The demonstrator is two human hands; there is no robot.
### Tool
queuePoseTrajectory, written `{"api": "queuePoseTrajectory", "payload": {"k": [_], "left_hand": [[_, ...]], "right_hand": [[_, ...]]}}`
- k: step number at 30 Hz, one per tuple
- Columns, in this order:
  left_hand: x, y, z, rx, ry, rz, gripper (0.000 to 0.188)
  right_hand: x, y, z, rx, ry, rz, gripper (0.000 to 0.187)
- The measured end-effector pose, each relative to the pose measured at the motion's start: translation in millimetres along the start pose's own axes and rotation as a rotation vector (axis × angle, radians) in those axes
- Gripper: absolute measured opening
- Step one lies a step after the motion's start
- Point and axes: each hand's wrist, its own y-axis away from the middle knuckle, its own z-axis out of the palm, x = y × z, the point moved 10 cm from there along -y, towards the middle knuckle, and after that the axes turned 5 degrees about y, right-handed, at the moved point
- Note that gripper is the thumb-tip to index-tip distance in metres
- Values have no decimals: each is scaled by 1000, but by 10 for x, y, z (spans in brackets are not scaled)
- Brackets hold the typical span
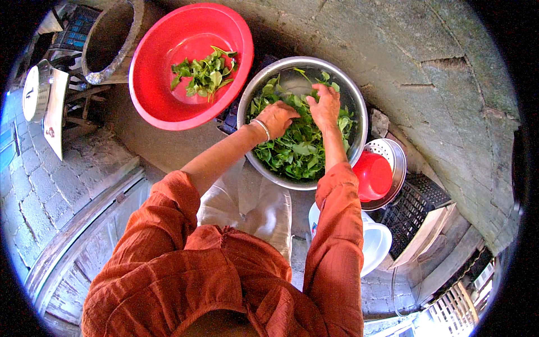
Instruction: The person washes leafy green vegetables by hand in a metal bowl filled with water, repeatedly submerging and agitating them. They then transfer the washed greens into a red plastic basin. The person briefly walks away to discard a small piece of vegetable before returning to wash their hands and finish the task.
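A large metal basin (245, 147) in front of me holds water and a mass of leafy greens (295, 151). My left hand (275, 120), with a bangle (262, 130) at the wrist, is closed over leaves near the basin's middle, its fingertips partly hidden. To the right of it, my right hand (325, 106) reaches over the basin's far side, thumb apart from the bent fingers, which touch the greens. A wide red plastic basin (151, 73) sits at the far left with a small heap of leafy greens (205, 74) in it.
A rough concrete wall (415, 62) runs behind and to the right. Close by on the right are a red bowl (373, 176), a metal colander (398, 163), a white plastic tub (377, 247) and a black crate (407, 216). A round, thick-walled vessel (132, 39) stands at the far left.
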Motion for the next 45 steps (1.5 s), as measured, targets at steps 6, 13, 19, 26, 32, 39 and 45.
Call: {"api": "queuePoseTrajectory", "payload": {"k": [6, 13, 19, 26, 32, 39, 45], "left_hand": [[-5, -218, -329, 364, 158, -64, 25], [-816, -546, 329, 330, 902, -681, 23], [-715, -648, 319, 202, 767, -747, 18], [-798, -635, 442, 148, 796, -762, 16], [-737, -577, 492, 68, 878, -749, 18], [-675, -367, 395, 2, 1062, -789, 26], [-753, -175, 289, 178, 1102, -819, 22]], "right_hand": [[44, 20, -30, 42, -67, -21, 34], [76, 42, -65, 77, -95, -51, 35], [114, 83, -90, 129, -121, -51, 32], [148, 94, -105, 201, -242, -22, 35], [146, 182, -156, 166, -399, 80, 39], [-26, 318, -124, 109, -537, 62, 43], [4, 370, -193, 190, -497, 82, 42]]}}
